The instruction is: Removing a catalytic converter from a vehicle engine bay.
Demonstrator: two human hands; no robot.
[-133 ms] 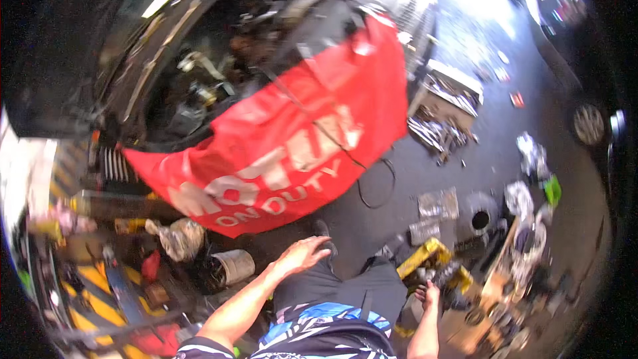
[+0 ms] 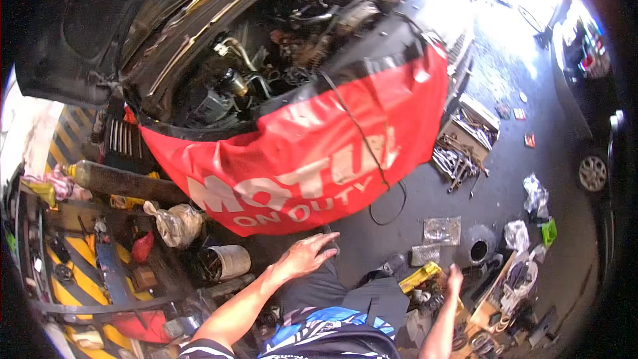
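Observation:
My left hand, open with fingers apart, hovers over my dark-trousered leg just below the red fender cover, which is draped across the front of a car with an open engine bay. My right hand is lower right, beside a yellow object among scattered parts; its small, blurred fingers do not show clearly whether they hold anything. A dark cable hangs over the cover and loops down to the floor.
A tray of wrenches lies right of the car. Another dark car stands at far right. A white bucket, a cloudy bag and a striped stand are at left. Plastic bags and assorted parts litter the right floor.
The view has turned slightly, shifting the engine bay and wrench tray rightward in the picture. My right hand has moved a little up and to the right; my left hand stays outstretched.

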